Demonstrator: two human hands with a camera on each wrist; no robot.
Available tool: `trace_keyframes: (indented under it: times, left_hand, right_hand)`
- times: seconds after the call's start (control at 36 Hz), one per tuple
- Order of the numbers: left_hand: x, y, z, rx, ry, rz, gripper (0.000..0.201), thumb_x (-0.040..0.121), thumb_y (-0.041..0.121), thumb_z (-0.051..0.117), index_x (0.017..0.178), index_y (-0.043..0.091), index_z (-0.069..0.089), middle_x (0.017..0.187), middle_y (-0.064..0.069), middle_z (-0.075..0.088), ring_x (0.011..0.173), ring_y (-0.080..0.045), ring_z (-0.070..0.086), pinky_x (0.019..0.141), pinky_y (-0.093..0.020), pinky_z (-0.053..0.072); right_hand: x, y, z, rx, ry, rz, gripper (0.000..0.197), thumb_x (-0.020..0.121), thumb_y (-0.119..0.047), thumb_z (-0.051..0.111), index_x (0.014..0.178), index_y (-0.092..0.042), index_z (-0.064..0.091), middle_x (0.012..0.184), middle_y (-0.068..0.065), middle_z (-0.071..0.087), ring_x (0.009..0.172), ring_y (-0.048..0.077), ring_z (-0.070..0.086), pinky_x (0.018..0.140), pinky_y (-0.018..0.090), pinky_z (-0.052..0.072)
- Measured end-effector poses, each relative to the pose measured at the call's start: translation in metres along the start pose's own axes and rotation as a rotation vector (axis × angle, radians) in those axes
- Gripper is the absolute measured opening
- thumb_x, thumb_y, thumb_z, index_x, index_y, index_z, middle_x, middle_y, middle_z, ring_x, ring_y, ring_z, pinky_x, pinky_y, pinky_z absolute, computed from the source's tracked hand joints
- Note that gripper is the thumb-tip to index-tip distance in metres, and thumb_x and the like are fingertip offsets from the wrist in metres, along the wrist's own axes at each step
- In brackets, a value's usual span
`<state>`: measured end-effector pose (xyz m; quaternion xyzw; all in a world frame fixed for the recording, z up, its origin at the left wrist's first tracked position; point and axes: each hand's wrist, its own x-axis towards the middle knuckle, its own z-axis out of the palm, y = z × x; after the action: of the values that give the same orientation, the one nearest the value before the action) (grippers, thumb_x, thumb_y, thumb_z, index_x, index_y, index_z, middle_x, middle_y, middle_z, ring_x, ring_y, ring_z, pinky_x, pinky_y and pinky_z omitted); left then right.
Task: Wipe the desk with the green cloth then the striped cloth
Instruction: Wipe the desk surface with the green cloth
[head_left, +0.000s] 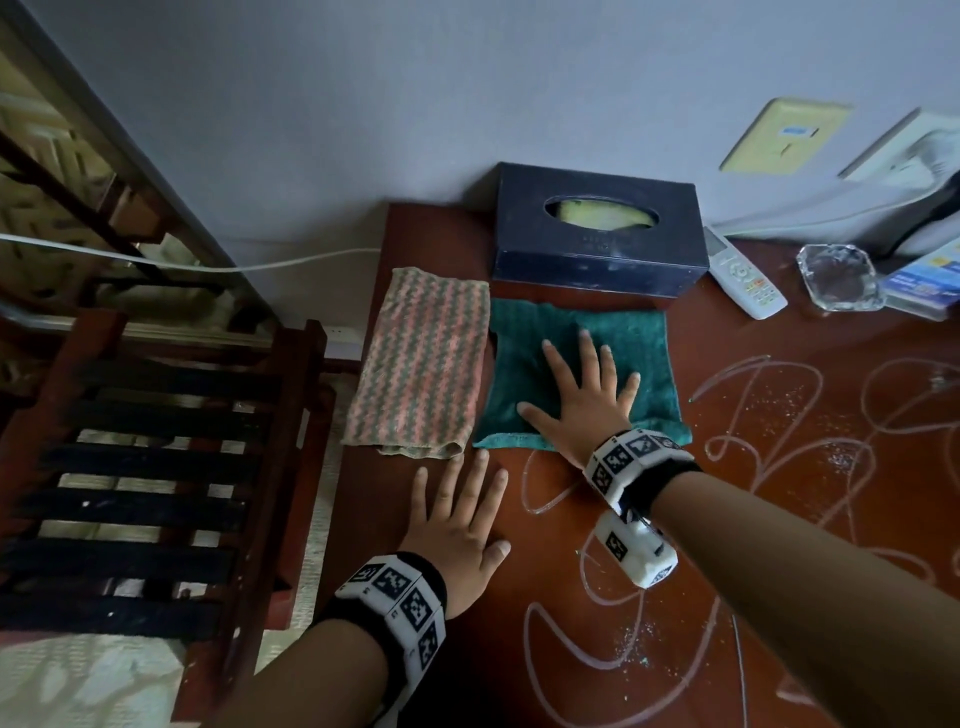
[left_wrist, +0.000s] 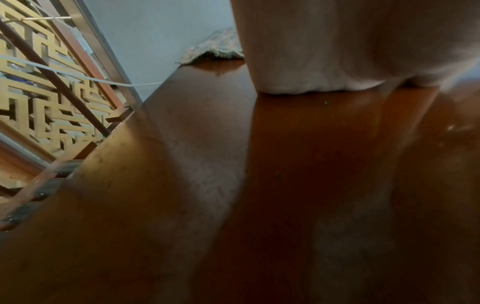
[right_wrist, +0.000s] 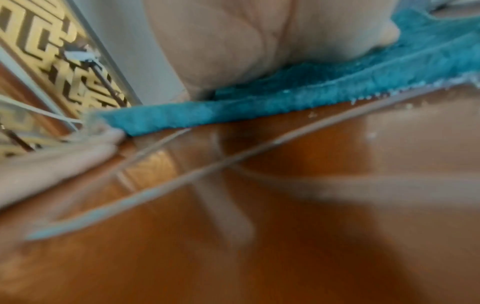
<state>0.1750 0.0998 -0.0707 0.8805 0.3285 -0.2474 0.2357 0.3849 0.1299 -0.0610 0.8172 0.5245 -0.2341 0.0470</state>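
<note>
The green cloth (head_left: 639, 353) lies flat on the reddish-brown desk (head_left: 779, 519), in front of the tissue box. My right hand (head_left: 582, 384) rests on it palm down with fingers spread and straight; the right wrist view shows the palm (right_wrist: 233, 45) on the cloth's teal edge (right_wrist: 259, 102). The striped pink-and-green cloth (head_left: 421, 364) lies folded to the left, near the desk's left edge. My left hand (head_left: 462, 514) lies flat on the bare desk just below the striped cloth, fingers straight, holding nothing. White scribbled lines (head_left: 779, 441) and specks cover the desk's right and near parts.
A dark blue tissue box (head_left: 597, 228) stands at the back against the wall. To its right lie a white remote (head_left: 743, 275), a glass ashtray (head_left: 836, 278) and a booklet (head_left: 924, 280). A dark wooden slatted rack (head_left: 145, 493) stands left of the desk.
</note>
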Motion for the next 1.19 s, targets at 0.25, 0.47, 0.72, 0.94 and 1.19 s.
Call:
trace_keyframes:
  times: [0.25, 0.47, 0.72, 0.94, 1.19]
  left_hand:
    - [0.006, -0.009, 0.021, -0.005, 0.283, 0.007, 0.084, 0.085, 0.054, 0.032, 0.151, 0.016, -0.003, 0.156, -0.013, 0.012, 0.145, -0.031, -0.008, 0.108, -0.058, 0.002]
    - [0.004, -0.008, 0.018, -0.005, 0.254, 0.005, 0.084, 0.082, 0.054, 0.035, 0.151, 0.014, 0.008, 0.152, -0.013, 0.027, 0.142, -0.033, 0.012, 0.106, -0.059, 0.012]
    - [-0.001, -0.001, 0.000, -0.014, 0.016, 0.009, 0.069, 0.068, 0.057, -0.019, 0.120, 0.029, -0.054, 0.129, 0.001, -0.060, 0.112, -0.019, -0.060, 0.088, -0.049, -0.042]
    - [-0.006, 0.005, -0.017, 0.015, -0.121, -0.028, 0.068, 0.098, 0.052, 0.013, 0.131, 0.027, -0.041, 0.133, 0.002, -0.055, 0.123, -0.022, -0.049, 0.103, -0.055, -0.028]
    - [-0.008, 0.006, -0.016, 0.045, -0.108, -0.065, 0.069, 0.095, 0.059, 0.010, 0.143, 0.027, -0.027, 0.136, 0.003, -0.050, 0.125, -0.018, -0.046, 0.106, -0.054, -0.025]
  right_hand:
    - [0.042, 0.007, -0.014, -0.017, -0.068, -0.010, 0.077, 0.079, -0.082, 0.029, 0.141, -0.059, -0.010, 0.152, -0.013, -0.034, 0.140, 0.024, -0.031, 0.105, 0.067, -0.017]
    - [0.058, 0.005, -0.021, -0.010, -0.052, 0.038, 0.076, 0.080, -0.081, 0.029, 0.142, -0.057, -0.009, 0.153, -0.011, -0.031, 0.141, 0.025, -0.029, 0.106, 0.068, -0.014]
    - [0.025, 0.000, -0.001, -0.053, -0.054, 0.015, 0.083, 0.079, -0.082, 0.029, 0.142, -0.053, -0.017, 0.151, -0.007, -0.036, 0.140, 0.026, -0.032, 0.107, 0.066, -0.014]
    - [-0.009, 0.006, 0.011, -0.084, -0.071, -0.040, 0.086, 0.077, -0.083, 0.031, 0.141, -0.053, -0.019, 0.150, -0.008, -0.039, 0.138, 0.025, -0.036, 0.107, 0.064, -0.017]
    - [-0.053, 0.021, 0.027, -0.153, -0.075, -0.127, 0.082, 0.082, -0.077, 0.030, 0.138, -0.053, -0.025, 0.150, -0.008, -0.039, 0.138, 0.025, -0.036, 0.108, 0.064, -0.015]
